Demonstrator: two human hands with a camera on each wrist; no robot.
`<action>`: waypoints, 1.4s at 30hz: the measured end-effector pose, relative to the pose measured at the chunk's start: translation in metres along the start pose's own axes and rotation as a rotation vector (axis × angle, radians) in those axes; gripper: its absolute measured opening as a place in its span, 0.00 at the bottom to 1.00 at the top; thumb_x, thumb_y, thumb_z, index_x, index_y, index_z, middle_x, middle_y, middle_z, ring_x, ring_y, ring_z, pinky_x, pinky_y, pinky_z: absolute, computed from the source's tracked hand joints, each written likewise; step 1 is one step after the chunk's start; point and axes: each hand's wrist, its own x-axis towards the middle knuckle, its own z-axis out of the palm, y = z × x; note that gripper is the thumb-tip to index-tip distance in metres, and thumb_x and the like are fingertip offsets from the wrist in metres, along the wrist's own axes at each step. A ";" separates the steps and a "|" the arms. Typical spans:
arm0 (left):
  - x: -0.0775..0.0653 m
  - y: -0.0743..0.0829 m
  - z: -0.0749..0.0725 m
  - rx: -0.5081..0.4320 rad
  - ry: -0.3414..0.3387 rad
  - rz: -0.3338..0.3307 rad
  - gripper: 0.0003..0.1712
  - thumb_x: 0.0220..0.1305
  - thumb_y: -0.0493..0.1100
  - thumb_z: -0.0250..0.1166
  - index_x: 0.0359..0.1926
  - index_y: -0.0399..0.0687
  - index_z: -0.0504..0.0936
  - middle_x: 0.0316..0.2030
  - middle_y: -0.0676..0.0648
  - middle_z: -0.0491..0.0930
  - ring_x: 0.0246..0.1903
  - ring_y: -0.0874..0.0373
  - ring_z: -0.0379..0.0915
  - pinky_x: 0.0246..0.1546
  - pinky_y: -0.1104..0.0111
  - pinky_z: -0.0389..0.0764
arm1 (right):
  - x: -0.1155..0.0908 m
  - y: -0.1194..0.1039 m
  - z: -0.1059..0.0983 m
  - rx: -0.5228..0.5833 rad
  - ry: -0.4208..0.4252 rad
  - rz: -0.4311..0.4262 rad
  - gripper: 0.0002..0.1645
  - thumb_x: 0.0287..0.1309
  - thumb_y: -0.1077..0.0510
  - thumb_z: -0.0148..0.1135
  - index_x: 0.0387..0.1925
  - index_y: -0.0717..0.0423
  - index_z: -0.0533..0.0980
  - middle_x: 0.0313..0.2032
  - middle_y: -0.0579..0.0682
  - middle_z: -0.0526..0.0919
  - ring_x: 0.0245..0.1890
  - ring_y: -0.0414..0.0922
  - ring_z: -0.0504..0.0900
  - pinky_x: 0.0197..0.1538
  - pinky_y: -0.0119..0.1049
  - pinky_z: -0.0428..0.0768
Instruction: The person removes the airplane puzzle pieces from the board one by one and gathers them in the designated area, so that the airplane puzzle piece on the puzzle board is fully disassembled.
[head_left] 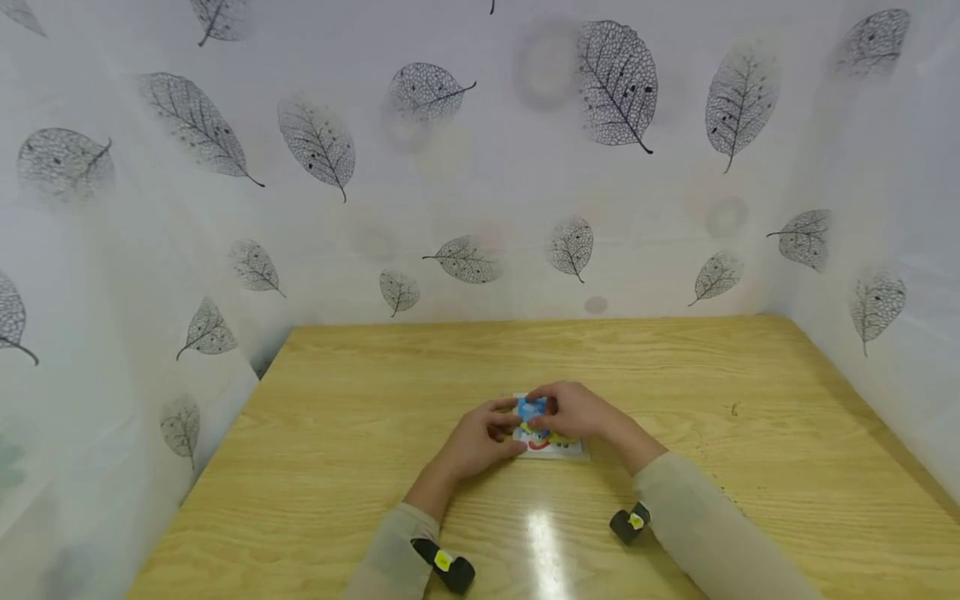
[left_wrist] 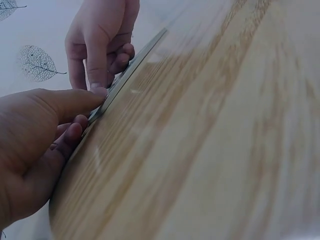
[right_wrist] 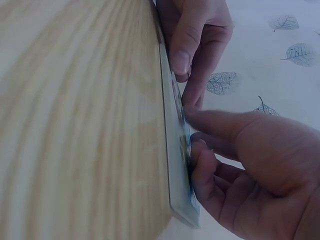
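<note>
A small flat puzzle board (head_left: 551, 452) with a pale border and a blue, yellow and red picture lies on the table; in the right wrist view its thin edge (right_wrist: 172, 150) shows side-on. My left hand (head_left: 478, 440) holds the board at its left side, thumb by the near corner and fingers along the far part. From the right, my right hand (head_left: 581, 410) reaches over the picture. Its thumb and forefinger curl round a blue puzzle piece (head_left: 531, 408) in the upper left of the picture. The right hand covers much of the board's right half.
The board lies on a wood-grain table (head_left: 375, 375) with a glossy light reflection near the front. A pale curtain (head_left: 495, 183) with leaf prints hangs behind the table and along both sides. Each sleeved wrist carries a black strap-on camera (head_left: 453, 573).
</note>
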 end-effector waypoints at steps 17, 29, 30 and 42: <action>0.000 0.002 0.001 -0.057 0.057 0.003 0.20 0.60 0.42 0.73 0.52 0.38 0.86 0.67 0.46 0.74 0.40 0.63 0.76 0.40 0.75 0.78 | 0.005 0.003 0.008 0.129 0.148 0.116 0.19 0.59 0.56 0.70 0.49 0.57 0.75 0.49 0.56 0.80 0.43 0.47 0.79 0.47 0.43 0.80; 0.001 0.003 0.002 -0.043 0.064 -0.035 0.20 0.59 0.44 0.74 0.52 0.42 0.86 0.67 0.49 0.74 0.42 0.62 0.76 0.43 0.74 0.78 | -0.007 0.005 0.011 0.447 0.249 0.239 0.15 0.67 0.64 0.59 0.54 0.62 0.75 0.39 0.57 0.79 0.29 0.45 0.81 0.33 0.35 0.81; 0.001 0.004 0.002 -0.044 0.065 -0.037 0.20 0.60 0.44 0.74 0.52 0.42 0.86 0.67 0.49 0.74 0.42 0.62 0.76 0.43 0.74 0.78 | -0.008 0.005 0.009 0.454 0.238 0.243 0.16 0.68 0.64 0.58 0.56 0.61 0.75 0.38 0.57 0.77 0.29 0.45 0.81 0.34 0.35 0.82; 0.001 0.004 0.004 -0.045 0.073 -0.049 0.20 0.58 0.43 0.75 0.51 0.42 0.86 0.67 0.47 0.74 0.42 0.62 0.76 0.41 0.76 0.77 | -0.025 0.035 -0.014 0.596 0.229 0.337 0.16 0.67 0.66 0.57 0.54 0.69 0.72 0.38 0.57 0.78 0.30 0.43 0.80 0.35 0.33 0.82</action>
